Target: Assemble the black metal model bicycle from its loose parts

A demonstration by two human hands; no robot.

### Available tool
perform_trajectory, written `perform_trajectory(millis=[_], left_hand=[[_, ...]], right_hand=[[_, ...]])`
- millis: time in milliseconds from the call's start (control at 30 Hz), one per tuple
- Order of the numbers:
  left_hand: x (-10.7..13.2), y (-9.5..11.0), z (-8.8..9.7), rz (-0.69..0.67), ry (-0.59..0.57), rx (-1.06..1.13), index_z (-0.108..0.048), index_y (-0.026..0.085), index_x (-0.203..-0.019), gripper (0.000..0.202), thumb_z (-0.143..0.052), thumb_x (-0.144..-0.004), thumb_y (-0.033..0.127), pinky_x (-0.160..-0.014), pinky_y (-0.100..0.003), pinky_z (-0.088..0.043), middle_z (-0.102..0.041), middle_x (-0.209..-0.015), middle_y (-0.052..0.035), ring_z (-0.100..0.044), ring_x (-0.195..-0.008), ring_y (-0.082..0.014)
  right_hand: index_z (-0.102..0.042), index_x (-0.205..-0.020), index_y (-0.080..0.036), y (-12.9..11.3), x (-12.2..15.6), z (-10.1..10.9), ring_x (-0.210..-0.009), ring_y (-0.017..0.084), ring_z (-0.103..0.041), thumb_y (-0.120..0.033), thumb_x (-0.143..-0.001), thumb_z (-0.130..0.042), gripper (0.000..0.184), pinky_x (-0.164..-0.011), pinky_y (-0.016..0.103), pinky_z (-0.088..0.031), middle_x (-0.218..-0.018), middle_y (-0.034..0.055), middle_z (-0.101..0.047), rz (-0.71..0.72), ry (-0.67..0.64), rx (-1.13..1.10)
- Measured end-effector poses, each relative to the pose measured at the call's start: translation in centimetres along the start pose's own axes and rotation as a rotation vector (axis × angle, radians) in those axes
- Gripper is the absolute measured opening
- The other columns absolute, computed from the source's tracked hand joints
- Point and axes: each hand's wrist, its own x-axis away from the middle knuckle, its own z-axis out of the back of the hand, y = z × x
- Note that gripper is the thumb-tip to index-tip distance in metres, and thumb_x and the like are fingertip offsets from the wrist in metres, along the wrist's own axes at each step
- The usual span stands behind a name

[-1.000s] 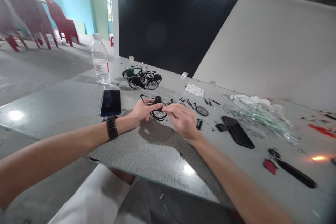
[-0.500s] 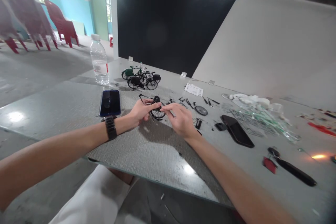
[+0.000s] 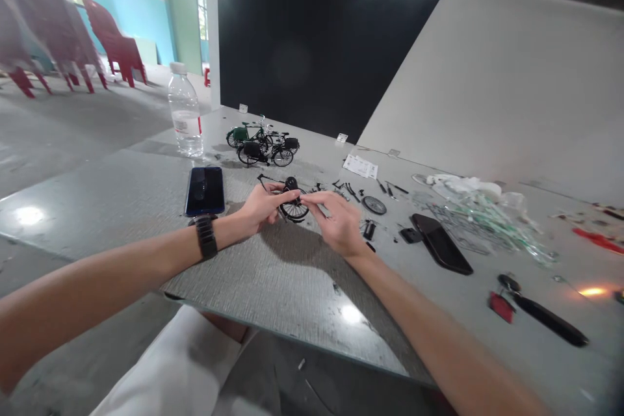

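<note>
Just above the table, a partly built black model bicycle with a spoked wheel is pinched in the fingers of my left hand. Its frame sticks out to the left above that hand. My right hand has thumb and forefinger pressed together at the right side of the bicycle, by the upper part of the wheel; any small piece between these fingertips is too small to make out. Beyond my hands stand finished model bicycles, a black one in front and a green one behind. A loose model wheel lies to the right.
A water bottle and a blue phone are on the left. Small black parts, a dark phone, clear plastic wrapping and a black-handled tool lie on the right. The table's near edge runs below my arms.
My right hand's fingertips have shifted slightly up and left against the model bicycle. My left hand keeps its hold, almost unmoved.
</note>
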Motion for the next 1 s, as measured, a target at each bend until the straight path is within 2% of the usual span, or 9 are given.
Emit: perform_trajectory(millis=[300, 500, 667, 800, 900, 1000], left_hand=[[-0.05, -0.3, -0.04, -0.067, -0.041, 0.0, -0.068, 0.016, -0.086, 0.029, -0.085, -0.079, 0.038, -0.035, -0.021, -0.025, -0.048, -0.05, 0.009, -0.032, -0.032, -0.0028], [-0.18, -0.42, 0.05, -0.069, -0.042, -0.034, -0.069, 0.015, -0.087, 0.031, -0.084, -0.079, 0.042, -0.035, -0.021, -0.026, -0.05, -0.049, 0.0079, -0.033, -0.032, -0.0036], [-0.32, -0.6, 0.34, -0.085, -0.077, -0.043, -0.07, 0.015, -0.089, 0.036, -0.084, -0.079, 0.047, -0.035, -0.021, -0.026, -0.056, -0.054, 0.0052, -0.035, -0.033, -0.0034], [-0.08, -0.39, 0.38, -0.055, -0.051, -0.066, -0.07, 0.016, -0.092, 0.039, -0.084, -0.078, 0.049, -0.035, -0.021, -0.027, -0.05, -0.047, 0.0068, -0.034, -0.032, -0.0046], [0.03, -0.24, 0.32, -0.072, -0.078, -0.071, -0.071, 0.016, -0.092, 0.038, -0.083, -0.079, 0.05, -0.035, -0.022, -0.025, -0.046, -0.043, 0.0074, -0.034, -0.032, -0.0055], [-0.12, -0.36, 0.29, -0.073, -0.08, -0.065, -0.071, 0.016, -0.092, 0.039, -0.083, -0.079, 0.05, -0.036, -0.022, -0.026, -0.044, -0.042, 0.0082, -0.034, -0.031, -0.0061]], right_hand=[[-0.074, -0.11, -0.026, 0.23, 0.0, 0.35, -0.098, 0.023, -0.074, -0.019, -0.1, -0.061, 0.018, -0.089, 0.038, -0.061, -0.099, 0.0068, -0.078, 0.095, -0.119, 0.071], [-0.075, -0.106, -0.025, 0.28, -0.06, 0.07, -0.089, 0.022, -0.074, -0.02, -0.101, -0.06, 0.016, -0.083, 0.037, -0.062, -0.094, 0.0063, -0.078, 0.019, -0.055, 0.063], [-0.071, -0.1, -0.025, 0.32, -0.14, 0.1, -0.104, 0.024, -0.074, -0.02, -0.102, -0.057, 0.015, -0.092, 0.041, -0.061, -0.107, 0.0092, -0.079, 0.0, -0.085, 0.093], [-0.067, -0.101, -0.024, 0.02, -0.08, 0.15, -0.114, 0.026, -0.072, -0.024, -0.105, -0.052, 0.015, -0.09, 0.042, -0.062, -0.125, 0.0135, -0.074, -0.062, -0.146, 0.119], [-0.067, -0.1, -0.024, -0.08, -0.04, 0.16, -0.117, 0.027, -0.07, -0.025, -0.105, -0.052, 0.016, -0.093, 0.044, -0.06, -0.125, 0.0134, -0.074, -0.039, -0.175, 0.13], [-0.066, -0.096, -0.024, -0.12, -0.09, 0.08, -0.116, 0.027, -0.07, -0.025, -0.104, -0.054, 0.015, -0.096, 0.044, -0.058, -0.118, 0.013, -0.076, -0.033, -0.145, 0.138]])
